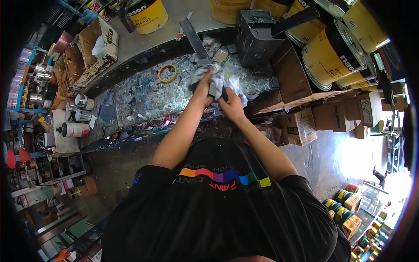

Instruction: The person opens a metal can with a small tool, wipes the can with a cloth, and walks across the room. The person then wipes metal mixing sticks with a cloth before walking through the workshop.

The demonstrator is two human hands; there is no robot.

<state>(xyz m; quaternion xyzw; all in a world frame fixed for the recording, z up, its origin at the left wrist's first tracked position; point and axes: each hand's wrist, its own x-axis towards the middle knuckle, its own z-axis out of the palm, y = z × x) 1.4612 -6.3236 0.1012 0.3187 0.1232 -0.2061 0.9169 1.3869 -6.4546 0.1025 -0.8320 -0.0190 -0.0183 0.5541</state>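
A crumpled white-and-grey rag (227,78) is bunched between my two hands above the paint-spattered bench. My left hand (203,90) is closed on the rag, thumb pointing away from me. My right hand (232,106) is closed round a dark handle (224,93) that pokes out of the rag's near side. Beyond the rag, a long flat grey blade (193,38) slants up and left, in line with the handle. The rag covers the stretch between, so I cannot tell whether they are one piece. A yellow tape roll (167,73) lies left of my hands.
A dark, paint-crusted metal container (258,37) stands right of the rag. Several yellow binder cans (329,56) sit on a cardboard box (291,72) at the right. Another binder can (146,17) stands on the back ledge. Small cans and a bottle (75,129) are at left.
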